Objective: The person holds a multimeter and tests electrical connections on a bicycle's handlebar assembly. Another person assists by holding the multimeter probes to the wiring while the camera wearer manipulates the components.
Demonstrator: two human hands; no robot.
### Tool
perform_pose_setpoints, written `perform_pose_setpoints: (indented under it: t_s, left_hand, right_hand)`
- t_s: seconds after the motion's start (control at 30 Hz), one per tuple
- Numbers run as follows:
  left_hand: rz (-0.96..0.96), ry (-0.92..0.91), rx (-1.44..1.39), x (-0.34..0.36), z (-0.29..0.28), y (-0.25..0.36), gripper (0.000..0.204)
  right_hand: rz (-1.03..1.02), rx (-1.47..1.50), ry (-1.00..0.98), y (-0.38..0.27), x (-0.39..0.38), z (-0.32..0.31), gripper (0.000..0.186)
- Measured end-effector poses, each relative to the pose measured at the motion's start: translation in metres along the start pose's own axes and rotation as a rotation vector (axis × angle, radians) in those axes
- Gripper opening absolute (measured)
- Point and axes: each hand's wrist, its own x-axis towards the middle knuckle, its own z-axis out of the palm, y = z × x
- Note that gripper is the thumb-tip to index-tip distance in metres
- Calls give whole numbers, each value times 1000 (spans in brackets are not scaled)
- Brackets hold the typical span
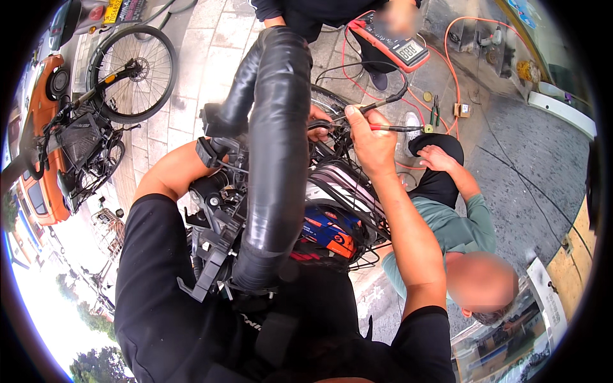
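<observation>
My right hand [371,142] is closed around two multimeter test probes. The black probe [387,99] slants up to the right past my fingers, and the red probe [382,127] points sideways toward a seated person's knee. Opposite it, the fingers of my left hand [318,122] curl around something dark by a spoked wheel [327,97]; what they hold is unclear. A thick, black, tape-wrapped bent tube [278,147] hides most of that hand and its wrist. Beyond, another person's hand rests at an orange-red multimeter [393,46] with a lit display.
A wire rack [367,258] holds a blue and orange package [331,228] near me. At right a person in a green shirt [456,223] sits close by. Green-handled pliers [435,112] and an orange cable [449,54] lie on the paving. Parked bicycles [132,73] stand left.
</observation>
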Motion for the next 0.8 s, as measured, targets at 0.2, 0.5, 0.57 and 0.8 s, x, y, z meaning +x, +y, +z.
perform_pose_setpoints:
  t_s: [0.2, 0.5, 0.57, 0.8]
  left_hand:
    - [-52, 37, 12, 1, -1, 0, 23]
    - [242, 21, 291, -9, 21, 9, 22]
    - [227, 8, 192, -6, 15, 1, 22]
    - [151, -39, 27, -4, 4, -2, 22]
  right_hand:
    - [-5, -1, 12, -1, 0, 1, 22]
    - [0, 0, 7, -2, 0, 0, 21]
    - [5, -5, 1, 0, 0, -1, 21]
    - [-43, -26, 10, 1, 0, -1, 26]
